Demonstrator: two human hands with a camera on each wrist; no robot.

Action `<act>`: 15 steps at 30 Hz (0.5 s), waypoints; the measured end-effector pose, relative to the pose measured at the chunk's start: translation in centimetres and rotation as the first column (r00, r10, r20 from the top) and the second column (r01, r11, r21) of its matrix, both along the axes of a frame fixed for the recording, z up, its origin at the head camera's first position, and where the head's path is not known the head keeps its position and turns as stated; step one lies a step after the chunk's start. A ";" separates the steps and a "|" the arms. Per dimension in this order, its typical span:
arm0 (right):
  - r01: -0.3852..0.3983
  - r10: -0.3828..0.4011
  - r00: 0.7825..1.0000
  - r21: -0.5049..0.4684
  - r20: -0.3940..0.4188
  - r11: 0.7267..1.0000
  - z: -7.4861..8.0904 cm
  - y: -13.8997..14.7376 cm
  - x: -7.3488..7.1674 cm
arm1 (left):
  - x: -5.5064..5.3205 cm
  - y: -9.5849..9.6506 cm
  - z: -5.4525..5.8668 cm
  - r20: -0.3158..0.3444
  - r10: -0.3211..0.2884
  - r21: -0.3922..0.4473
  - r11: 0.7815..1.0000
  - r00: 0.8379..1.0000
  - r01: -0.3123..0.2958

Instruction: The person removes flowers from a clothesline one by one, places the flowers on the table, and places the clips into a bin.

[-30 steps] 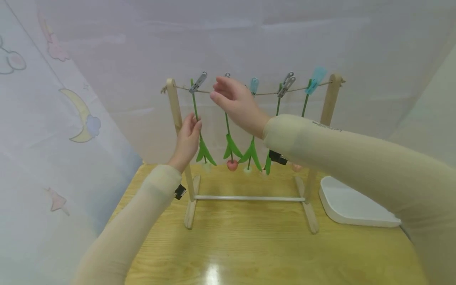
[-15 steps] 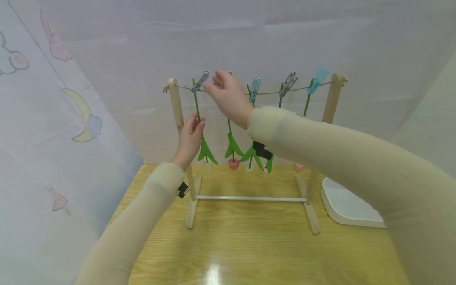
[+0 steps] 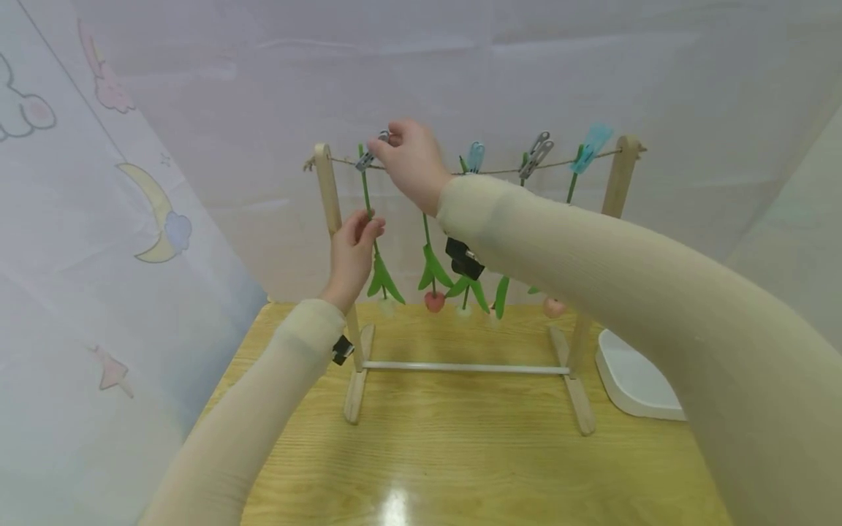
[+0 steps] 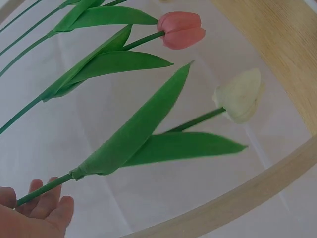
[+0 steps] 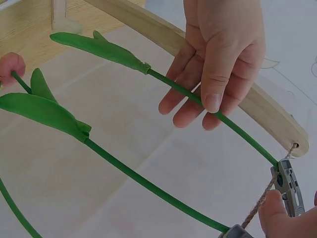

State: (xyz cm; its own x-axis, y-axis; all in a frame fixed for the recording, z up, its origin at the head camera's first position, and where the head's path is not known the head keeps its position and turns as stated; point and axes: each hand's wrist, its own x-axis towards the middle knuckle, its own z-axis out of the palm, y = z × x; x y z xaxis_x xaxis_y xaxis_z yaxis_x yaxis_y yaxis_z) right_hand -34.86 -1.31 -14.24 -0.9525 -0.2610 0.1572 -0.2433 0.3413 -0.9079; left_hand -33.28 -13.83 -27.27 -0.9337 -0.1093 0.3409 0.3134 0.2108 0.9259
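My left hand (image 3: 351, 259) pinches the green stem of an upside-down white tulip (image 4: 239, 97) between thumb and fingers. That stem's upper end is clipped to a twine line (image 5: 258, 203) by a grey clothespin (image 5: 287, 184), the leftmost one in the head view. Thumb and fingers of my right hand (image 3: 416, 162) are at the clothespin's handle end, one on each side. Beside it hangs a red tulip (image 3: 434, 301); its own clip is behind my right hand in the head view.
More tulips hang to the right, under a blue clothespin (image 3: 476, 155), a grey-brown clothespin (image 3: 537, 157) and a light blue clothespin (image 3: 596, 146). The wooden rack (image 3: 327, 186) stands on a wooden table (image 3: 408, 438). A white tray (image 3: 634, 380) lies right, partly behind my sleeve.
My right hand has moved left along the line, and its fingers have come onto the leftmost grey clothespin. The left hand keeps its place on the stem.
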 end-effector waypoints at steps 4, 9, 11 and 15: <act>0.026 -0.026 1.000 0.029 0.006 0.999 0.3 -0.3 0.0 | 0.0 -0.2 -0.1 -0.005 0.011 0.006 1.000 1.000 -0.011; 0.046 -0.046 0.999 0.006 0.020 0.999 0.7 -0.7 0.0 | 0.0 -0.3 -0.1 -0.011 0.011 0.025 1.000 1.000 -0.011; 0.051 -0.051 0.999 -0.013 0.015 0.999 0.7 -0.9 0.0 | 0.0 -0.3 -0.1 -0.011 0.011 0.026 1.000 1.000 -0.011; 0.051 -0.052 0.999 -0.059 -0.007 0.997 0.7 -1.0 -0.1 | 0.0 -0.4 0.0 -0.012 0.023 0.011 1.000 1.000 -0.023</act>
